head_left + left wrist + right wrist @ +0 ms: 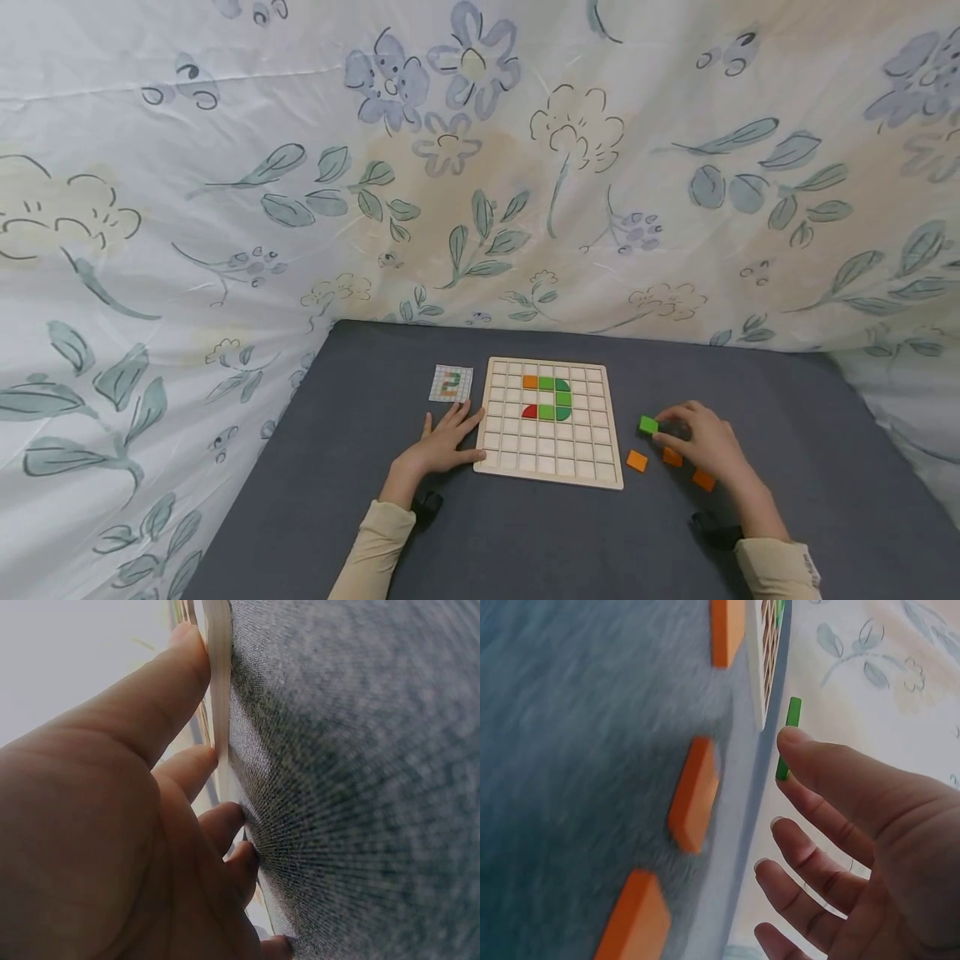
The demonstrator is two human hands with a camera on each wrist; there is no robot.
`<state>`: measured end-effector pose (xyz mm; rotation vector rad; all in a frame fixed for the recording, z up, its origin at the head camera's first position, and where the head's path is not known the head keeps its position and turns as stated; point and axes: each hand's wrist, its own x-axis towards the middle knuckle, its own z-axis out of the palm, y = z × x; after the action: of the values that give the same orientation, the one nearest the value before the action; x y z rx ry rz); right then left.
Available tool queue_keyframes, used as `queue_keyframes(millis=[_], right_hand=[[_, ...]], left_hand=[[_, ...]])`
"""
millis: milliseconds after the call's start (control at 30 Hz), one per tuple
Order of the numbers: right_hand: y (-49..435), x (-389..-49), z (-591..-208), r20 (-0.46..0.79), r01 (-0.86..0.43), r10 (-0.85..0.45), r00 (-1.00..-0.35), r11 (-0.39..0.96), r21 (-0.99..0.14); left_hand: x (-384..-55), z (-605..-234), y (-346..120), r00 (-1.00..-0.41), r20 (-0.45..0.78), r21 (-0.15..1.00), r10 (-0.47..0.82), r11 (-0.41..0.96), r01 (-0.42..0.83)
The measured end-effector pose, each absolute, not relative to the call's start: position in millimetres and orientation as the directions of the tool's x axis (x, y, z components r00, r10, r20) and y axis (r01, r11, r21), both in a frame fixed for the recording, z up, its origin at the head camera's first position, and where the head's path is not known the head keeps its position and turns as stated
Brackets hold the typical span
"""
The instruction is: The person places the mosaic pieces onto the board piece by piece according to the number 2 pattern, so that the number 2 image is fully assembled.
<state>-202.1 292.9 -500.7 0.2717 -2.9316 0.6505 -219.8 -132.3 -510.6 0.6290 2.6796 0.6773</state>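
Observation:
A pale wooden grid board (pixel 517 458) lies on the dark table, with orange, green and red tiles set in its upper cells. My left hand (pixel 444 443) spreads its fingers against the board's left edge; in the left wrist view the thumb (pixel 169 682) touches that rim. To the right of the board, my right hand (pixel 705 437) pinches a green square tile (pixel 648 425) between thumb and index finger. The right wrist view shows this green tile (pixel 789 739) held clear of the table, the other fingers loosely bent.
Three orange square tiles lie near the right hand: one (pixel 637 461) beside the board, another (pixel 672 457) by the hand, a third (pixel 703 479) close to the wrist. A small pattern card (pixel 451 384) sits left of the board. A floral cloth (pixel 480 192) hangs behind.

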Motion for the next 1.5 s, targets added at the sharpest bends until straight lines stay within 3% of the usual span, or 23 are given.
queue_keyframes(millis=[1033, 1500], right_hand=[[203.6, -220.0, -502.0, 0.265, -0.390, -0.298, -0.917, 0.813, -0.433], [172.1, -224.4, -500.4, 0.254, -0.398, -0.310, -0.916, 0.779, -0.484]], left_hand=[[-219.5, -512.8, -131.3, -0.860, -0.186, 0.513, 0.475, 0.793, 0.327], [-220.8, -512.1, -132.7, -0.858, -0.182, 0.508, 0.480, 0.793, 0.336]])
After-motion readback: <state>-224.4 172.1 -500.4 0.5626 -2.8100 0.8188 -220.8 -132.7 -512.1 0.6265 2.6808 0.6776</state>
